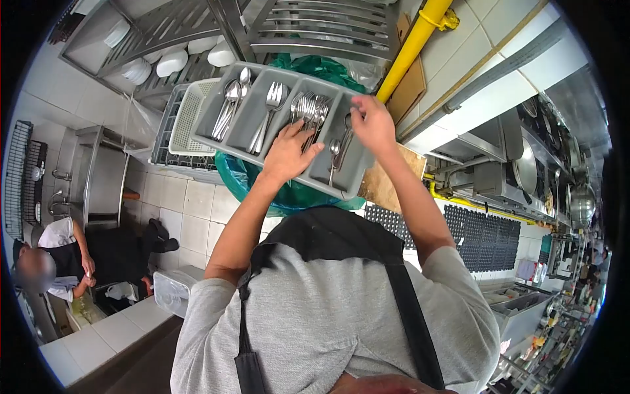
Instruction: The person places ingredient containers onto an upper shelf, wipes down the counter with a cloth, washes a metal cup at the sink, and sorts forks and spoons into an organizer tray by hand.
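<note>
A grey cutlery tray (pixel 256 72) with several compartments lies in front of me. Spoons (pixel 227 108) fill its left compartment, and larger forks (pixel 269 115) lie in the one beside it. My left hand (pixel 289 153) rests with fingers spread on a pile of forks (pixel 311 108) in the third compartment. Over the right compartment, my right hand (pixel 375 128) has its fingers curled in by the tray's far right corner; what they hold, if anything, is hidden. Small spoons (pixel 335 154) lie in that compartment, partly under this hand.
Green plastic bags (pixel 230 172) show under and behind the tray. A cream basket (pixel 187 125) sits to its left. Metal shelves (pixel 321 29) and a yellow pipe (pixel 408 49) stand beyond. At the lower left is another person (pixel 62 256); cooking equipment (pixel 525 164) lines the right.
</note>
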`<act>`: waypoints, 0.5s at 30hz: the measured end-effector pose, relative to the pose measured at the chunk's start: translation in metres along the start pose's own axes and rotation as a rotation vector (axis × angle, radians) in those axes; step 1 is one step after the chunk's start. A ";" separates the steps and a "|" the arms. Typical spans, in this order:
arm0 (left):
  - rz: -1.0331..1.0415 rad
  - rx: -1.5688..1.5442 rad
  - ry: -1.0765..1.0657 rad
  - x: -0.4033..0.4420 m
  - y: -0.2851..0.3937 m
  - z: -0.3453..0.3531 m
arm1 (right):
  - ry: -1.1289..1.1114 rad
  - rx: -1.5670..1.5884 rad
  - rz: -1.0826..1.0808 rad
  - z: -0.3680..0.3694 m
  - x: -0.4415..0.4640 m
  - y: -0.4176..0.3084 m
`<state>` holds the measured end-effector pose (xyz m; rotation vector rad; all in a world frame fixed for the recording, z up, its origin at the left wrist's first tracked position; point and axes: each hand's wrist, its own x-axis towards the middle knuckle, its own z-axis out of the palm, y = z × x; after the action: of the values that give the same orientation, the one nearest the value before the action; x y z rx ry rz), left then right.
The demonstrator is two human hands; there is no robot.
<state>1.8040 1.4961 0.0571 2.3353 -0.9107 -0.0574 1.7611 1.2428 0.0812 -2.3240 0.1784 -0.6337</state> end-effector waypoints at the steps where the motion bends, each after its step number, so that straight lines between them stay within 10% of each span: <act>1: -0.007 -0.006 0.009 -0.001 0.002 0.000 | 0.020 -0.074 -0.031 0.008 0.007 0.018; 15: -0.005 -0.037 0.058 -0.002 -0.005 0.006 | -0.425 -0.543 -0.319 0.004 0.003 0.010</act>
<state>1.8042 1.4971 0.0494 2.2932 -0.8680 -0.0092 1.7657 1.2370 0.0729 -2.9866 -0.2554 -0.2352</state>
